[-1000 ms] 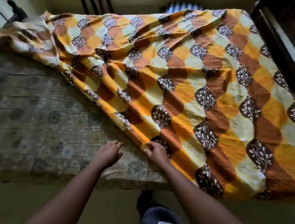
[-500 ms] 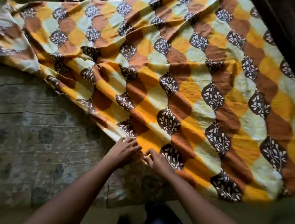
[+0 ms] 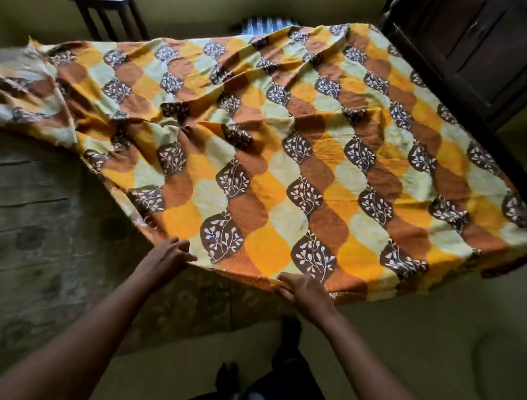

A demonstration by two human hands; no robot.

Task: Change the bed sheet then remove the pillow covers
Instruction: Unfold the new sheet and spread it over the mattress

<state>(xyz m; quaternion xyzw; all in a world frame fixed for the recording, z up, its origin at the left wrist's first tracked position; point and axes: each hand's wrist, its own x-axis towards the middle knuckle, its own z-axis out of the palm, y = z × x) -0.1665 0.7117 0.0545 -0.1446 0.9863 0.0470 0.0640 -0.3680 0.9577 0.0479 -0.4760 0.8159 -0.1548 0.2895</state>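
Observation:
An orange, brown and cream patterned bed sheet (image 3: pixel 291 145) covers the right and far part of the mattress (image 3: pixel 31 244); its left end lies bunched and wrinkled. The grey, faded mattress shows bare at the left and along the near edge. My left hand (image 3: pixel 164 258) grips the sheet's near hem at its loose corner. My right hand (image 3: pixel 304 290) pinches the same hem further right, at the mattress's front edge. Between the two hands the hem is stretched nearly straight. No pillows are in view.
A dark wooden stool (image 3: pixel 108 7) stands beyond the bed at the far left. A dark wooden cabinet (image 3: pixel 476 49) rises at the far right. A blue striped cloth (image 3: pixel 265 25) peeks out behind the bed. Pale floor (image 3: pixel 433 355) lies to my right.
My hands were close together on the hem; they have moved apart, drawing the sheet's edge toward me and leftward. More of the mattress is covered, and the view has pulled back.

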